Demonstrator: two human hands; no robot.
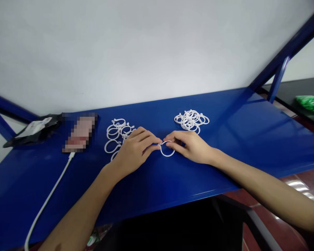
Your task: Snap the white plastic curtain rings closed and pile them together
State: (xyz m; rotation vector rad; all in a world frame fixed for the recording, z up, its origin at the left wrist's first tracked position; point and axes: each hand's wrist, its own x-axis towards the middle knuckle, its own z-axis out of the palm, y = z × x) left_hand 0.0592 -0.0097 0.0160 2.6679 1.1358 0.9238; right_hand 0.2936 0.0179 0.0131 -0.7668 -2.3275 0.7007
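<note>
Between my two hands is a white plastic shower curtain ring point(167, 156), held just above the blue table point(151, 188). My left hand point(137, 148) pinches its left side, where the ends appear to be, between thumb and fingers. On the upper right part of the same ring, the thumb and forefinger of my right hand point(189, 144) are closed. Several more white rings point(112, 141) lie spread beside and partly behind my left hand, some with a visible gap. Beyond my right hand rests a tighter pile of white rings point(191, 120), overlapping one another.
A blurred-out phone point(81, 134) lies at the left, with a white cable point(48, 198) running to the front edge. Beside it is a black plastic package point(36, 129). Blue metal braces point(277, 78) stand at the table's sides, and a white wall point(151, 52) rises behind.
</note>
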